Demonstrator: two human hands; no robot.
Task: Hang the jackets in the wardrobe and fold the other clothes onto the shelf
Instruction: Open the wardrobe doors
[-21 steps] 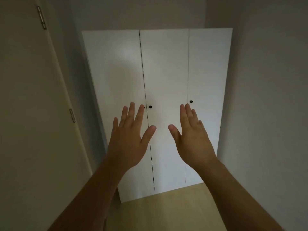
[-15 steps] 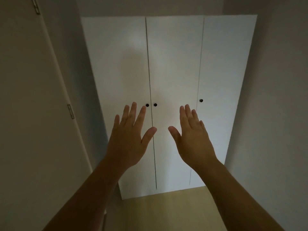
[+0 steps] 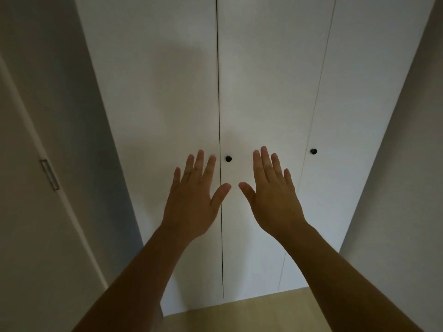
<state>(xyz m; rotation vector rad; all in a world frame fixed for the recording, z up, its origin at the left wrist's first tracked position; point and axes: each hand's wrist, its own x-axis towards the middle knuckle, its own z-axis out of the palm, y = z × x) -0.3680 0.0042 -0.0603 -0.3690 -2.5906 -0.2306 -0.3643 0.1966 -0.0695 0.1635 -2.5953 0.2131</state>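
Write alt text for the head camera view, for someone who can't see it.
A person's open left hand and open right hand reach toward a closed white three-door wardrobe, holding nothing. Small dark knobs sit just beyond them. A pale door with a hinge stands at left.

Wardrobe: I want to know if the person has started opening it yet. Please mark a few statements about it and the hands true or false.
1. The wardrobe has all its doors closed. True.
2. The left hand grips a knob. False: its fingers are straight and hold nothing.
3. The right hand holds a jacket. False: it is open and empty.
4. A dark knob shows between the two hands. True.
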